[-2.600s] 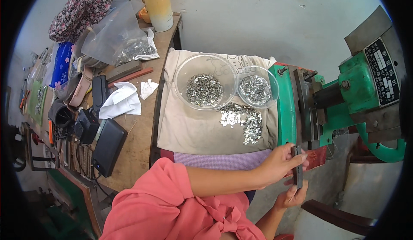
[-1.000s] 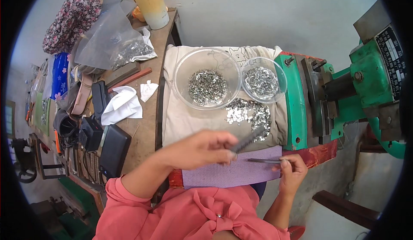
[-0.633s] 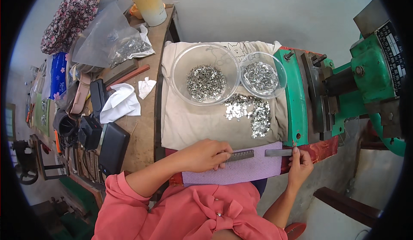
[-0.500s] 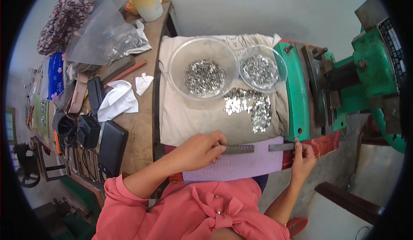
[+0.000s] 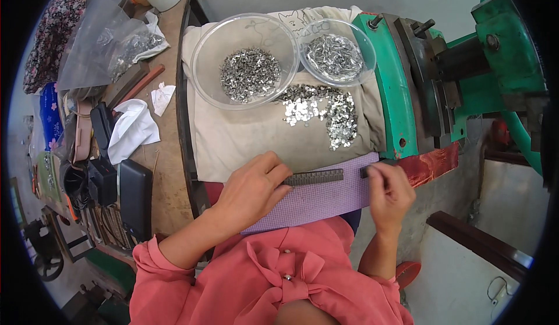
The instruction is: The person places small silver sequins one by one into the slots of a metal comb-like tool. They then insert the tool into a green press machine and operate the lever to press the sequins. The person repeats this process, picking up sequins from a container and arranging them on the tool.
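Observation:
My left hand (image 5: 253, 191) is closed around the left end of a dark metal strip (image 5: 317, 177) with a row of notches or slots along it. The strip lies over a purple textured mat (image 5: 314, 203). My right hand (image 5: 391, 192) has its fingers pinched together above a short flat dark bar (image 5: 365, 172), apart from the strip's right end. The hand covers most of that bar, and what the fingertips hold is hidden. Beyond the hands, loose shiny metal pieces (image 5: 342, 121) are heaped on a beige cloth (image 5: 244, 144).
A large clear tub (image 5: 201, 63) and a smaller clear bowl (image 5: 368, 72) hold small metal parts. A green machine (image 5: 399, 115) stands at the right. On the wooden table (image 5: 169, 179) at left are a black case (image 5: 135, 200), a white cloth (image 5: 134, 130) and a plastic bag (image 5: 96, 45).
My right hand has moved left and inward over the flat bar, its fingers now more curled. My left hand keeps its hold on the notched strip. The whole view has shifted slightly.

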A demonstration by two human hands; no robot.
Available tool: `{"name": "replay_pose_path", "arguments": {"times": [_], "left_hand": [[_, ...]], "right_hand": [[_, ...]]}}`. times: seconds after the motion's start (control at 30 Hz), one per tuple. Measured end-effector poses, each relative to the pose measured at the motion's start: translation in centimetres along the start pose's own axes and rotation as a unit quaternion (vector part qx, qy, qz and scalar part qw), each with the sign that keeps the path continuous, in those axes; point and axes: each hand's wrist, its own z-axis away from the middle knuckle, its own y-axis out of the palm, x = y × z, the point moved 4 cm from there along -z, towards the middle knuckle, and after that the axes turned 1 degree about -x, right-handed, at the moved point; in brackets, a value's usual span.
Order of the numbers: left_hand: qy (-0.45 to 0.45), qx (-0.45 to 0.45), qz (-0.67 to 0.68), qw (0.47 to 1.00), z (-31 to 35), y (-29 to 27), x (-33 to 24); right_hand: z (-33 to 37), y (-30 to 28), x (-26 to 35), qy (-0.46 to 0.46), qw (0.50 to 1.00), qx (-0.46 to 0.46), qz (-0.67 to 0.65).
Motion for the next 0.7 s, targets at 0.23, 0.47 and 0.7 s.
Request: {"name": "replay_pose_path", "arguments": {"times": [0.23, 0.47, 0.7], "left_hand": [[0.053, -0.099, -0.056, 0.992, -3.5, -1.2, 0.3], [0.055, -0.046, -0.048, 0.996, -2.4, 0.4, 1.0], [-0.017, -0.104, 0.022, 0.994, -1.3, -1.8, 1.9]], "right_hand": [[-5.6, 5.8, 4.4, -0.182, 0.977, 0.094, 0.061], [-4.4, 8.1, 4.1, -0.188, 0.961, 0.162, 0.119], [-3.4, 5.1, 2.5, -0.135, 0.982, 0.119, 0.064]]}}
